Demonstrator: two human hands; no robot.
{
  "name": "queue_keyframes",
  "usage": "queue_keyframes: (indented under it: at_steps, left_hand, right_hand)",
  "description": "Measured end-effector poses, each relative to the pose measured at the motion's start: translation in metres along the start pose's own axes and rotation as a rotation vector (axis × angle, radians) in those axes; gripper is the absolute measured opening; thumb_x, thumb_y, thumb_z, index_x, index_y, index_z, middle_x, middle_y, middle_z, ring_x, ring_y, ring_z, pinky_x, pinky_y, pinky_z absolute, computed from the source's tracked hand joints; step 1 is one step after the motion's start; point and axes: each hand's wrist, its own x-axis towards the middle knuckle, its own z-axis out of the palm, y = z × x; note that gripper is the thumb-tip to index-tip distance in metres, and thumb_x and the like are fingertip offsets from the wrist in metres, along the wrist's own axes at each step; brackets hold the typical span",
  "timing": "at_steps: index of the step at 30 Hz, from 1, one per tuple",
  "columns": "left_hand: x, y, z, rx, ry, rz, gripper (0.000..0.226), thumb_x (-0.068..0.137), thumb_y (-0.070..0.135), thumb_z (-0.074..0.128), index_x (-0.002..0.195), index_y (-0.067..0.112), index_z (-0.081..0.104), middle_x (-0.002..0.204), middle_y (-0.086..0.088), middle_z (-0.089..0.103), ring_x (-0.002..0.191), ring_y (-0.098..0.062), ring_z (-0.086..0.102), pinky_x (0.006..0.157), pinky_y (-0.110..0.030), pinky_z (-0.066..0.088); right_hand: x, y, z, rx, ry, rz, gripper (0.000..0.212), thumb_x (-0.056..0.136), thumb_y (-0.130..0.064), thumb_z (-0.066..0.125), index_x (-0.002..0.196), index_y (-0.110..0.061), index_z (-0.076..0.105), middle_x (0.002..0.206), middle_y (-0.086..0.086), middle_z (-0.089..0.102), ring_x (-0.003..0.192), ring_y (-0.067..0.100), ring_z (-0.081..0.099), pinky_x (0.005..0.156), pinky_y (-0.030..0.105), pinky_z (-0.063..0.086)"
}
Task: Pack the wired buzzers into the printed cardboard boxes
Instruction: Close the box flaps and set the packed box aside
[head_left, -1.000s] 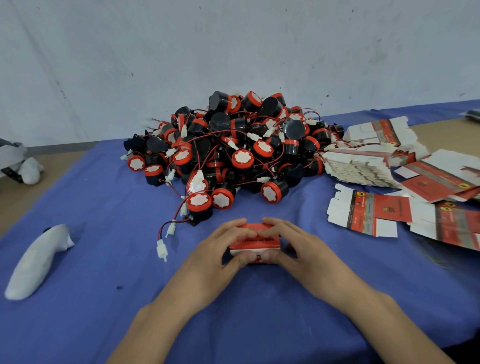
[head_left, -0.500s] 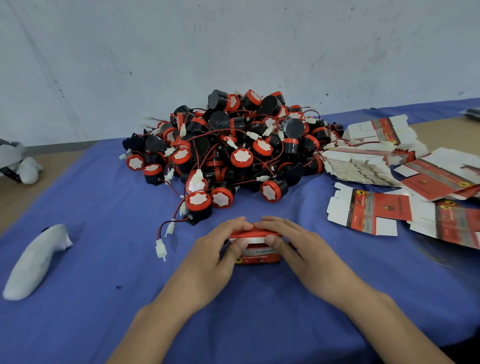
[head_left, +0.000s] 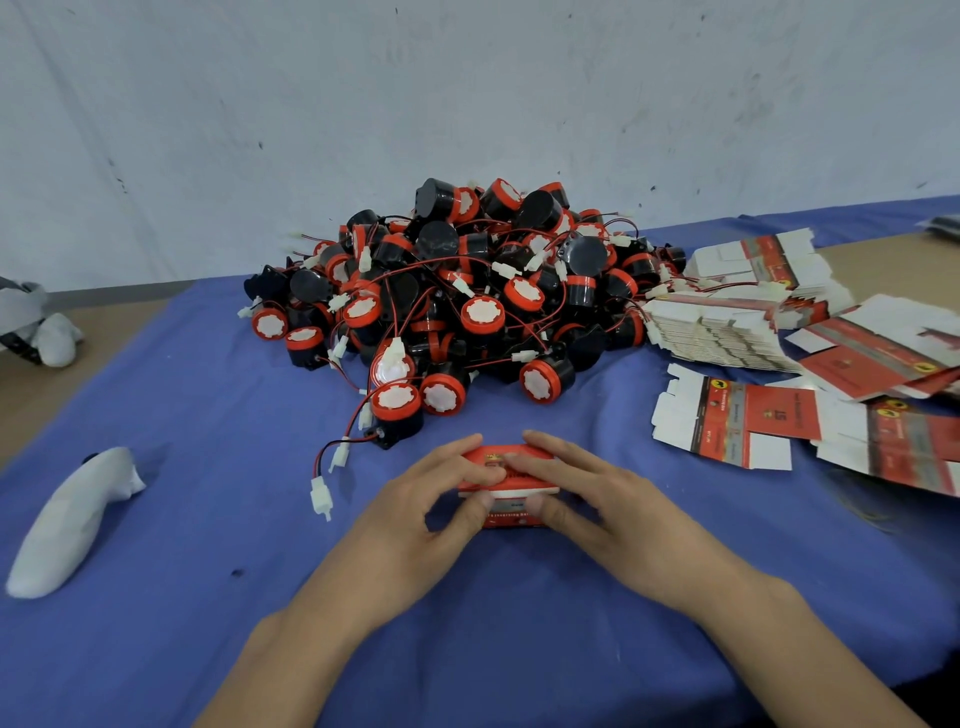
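Note:
A small red printed cardboard box (head_left: 511, 512) stands on the blue cloth at the centre front. My left hand (head_left: 426, 512) grips its left side, fingers over the top flap and thumb on the front face. My right hand (head_left: 597, 506) holds the right side the same way. Whatever is inside the box is hidden. Behind it lies a big heap of black and red wired buzzers (head_left: 467, 291) with red and black leads and white plugs. One buzzer (head_left: 397, 410) sits closest, its wire trailing left to a white plug (head_left: 321, 496).
Flat unfolded printed boxes (head_left: 737, 423) and a stack of them (head_left: 722, 332) lie at the right. A white cloth-like object (head_left: 67, 519) lies at the left front, another white bundle (head_left: 47, 332) at the far left. The table covered in blue cloth (head_left: 208, 597) ends at a wall behind.
The box has turned in my hands: its top flap has come down toward the front and my fingers have spread over the top, thumbs on the front face.

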Motion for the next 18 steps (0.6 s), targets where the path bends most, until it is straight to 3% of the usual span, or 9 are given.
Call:
queue_keyframes:
  at_steps: [5,9,14,18]
  left_hand:
    - [-0.0023,-0.0022,-0.0022,0.018,-0.003,-0.001,0.027,0.091,0.045,0.061,0.115,0.055,0.065,0.146,0.036,0.041,0.133,0.012,0.041,0.106,-0.028,0.047]
    - [-0.0054,-0.0027,-0.0022,-0.004,-0.007,-0.010,0.036,0.082,0.060,0.053,0.117,0.063,0.062,0.147,0.042,0.034,0.133,0.016,0.038,0.106,-0.019,0.043]
    - [-0.0064,-0.0033,0.0017,-0.060,0.020,-0.026,0.034,0.084,0.052,0.058,0.116,0.064,0.062,0.149,0.035,0.038,0.136,0.016,0.035,0.106,-0.011,0.037]
    - [-0.0040,0.0016,0.0011,-0.163,0.032,-0.078,0.032,0.085,0.047,0.062,0.115,0.056,0.065,0.134,0.028,0.056,0.127,0.007,0.050,0.100,-0.012,0.044]
  right_hand:
    - [0.0010,-0.0024,-0.0036,-0.205,-0.031,-0.029,0.047,0.098,-0.059,0.038,0.144,-0.061,0.037,0.160,-0.035,0.018,0.128,0.007,0.054,0.101,0.031,0.047]
    - [-0.0002,-0.0009,-0.0012,-0.237,-0.031,-0.026,0.048,0.095,-0.065,0.028,0.143,-0.065,0.032,0.161,-0.036,0.012,0.122,0.012,0.056,0.098,0.031,0.048]
    - [-0.0001,0.0026,0.0042,-0.099,0.011,0.000,0.043,0.093,-0.068,0.033,0.135,-0.075,0.035,0.160,-0.036,0.015,0.123,0.004,0.055,0.101,0.027,0.046]
    - [0.0015,0.0001,0.0048,0.154,0.064,0.053,0.037,0.090,-0.062,0.048,0.126,-0.063,0.056,0.147,-0.032,0.038,0.114,-0.004,0.057,0.092,0.015,0.046]
